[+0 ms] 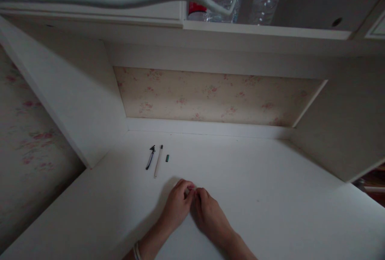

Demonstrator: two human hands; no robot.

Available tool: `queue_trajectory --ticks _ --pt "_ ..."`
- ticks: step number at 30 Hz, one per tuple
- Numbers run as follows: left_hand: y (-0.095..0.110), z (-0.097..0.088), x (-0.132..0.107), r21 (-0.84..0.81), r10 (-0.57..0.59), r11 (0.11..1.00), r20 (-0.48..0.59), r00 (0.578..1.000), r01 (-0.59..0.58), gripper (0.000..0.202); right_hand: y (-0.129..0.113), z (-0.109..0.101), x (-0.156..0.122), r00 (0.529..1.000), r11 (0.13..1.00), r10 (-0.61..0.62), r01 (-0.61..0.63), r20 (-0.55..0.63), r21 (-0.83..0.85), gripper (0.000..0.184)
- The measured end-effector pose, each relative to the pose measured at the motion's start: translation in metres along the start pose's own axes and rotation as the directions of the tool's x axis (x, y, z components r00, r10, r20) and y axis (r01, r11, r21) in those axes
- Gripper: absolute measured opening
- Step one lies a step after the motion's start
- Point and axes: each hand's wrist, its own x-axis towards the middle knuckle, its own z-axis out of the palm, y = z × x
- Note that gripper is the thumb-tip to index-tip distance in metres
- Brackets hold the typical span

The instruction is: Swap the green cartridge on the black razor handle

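Over the front middle of the white desk (228, 164), my left hand (179, 200) and my right hand (209, 212) meet at the fingertips. Both are closed in a pinch, and whatever lies between the fingers is too small or hidden to name. Beyond my left hand, a black-headed razor (150, 158), a pale toothbrush (158, 162) and a small dark green piece (167, 158) lie apart in a row on the desk.
White side panels (81, 87) stand at the left and right of the desk, with a flower-patterned wall (210, 95) behind. Overhead, a shelf holds several plastic bottles (264, 5), and a thick pale bar (120, 0) crosses in front of it.
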Motion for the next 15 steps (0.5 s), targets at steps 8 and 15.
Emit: queue_trajectory --ticks 8,15 --pt "0.003 0.000 0.001 0.014 0.006 1.000 -0.024 1.000 -0.005 0.016 0.000 0.003 0.000 0.999 0.992 -0.049 0.049 0.004 -0.121 0.015" --pt "0.004 0.000 0.000 0.017 -0.009 1.000 -0.035 0.999 0.009 0.016 0.007 0.011 -0.002 0.995 0.979 -0.095 0.095 0.009 -0.181 0.018"
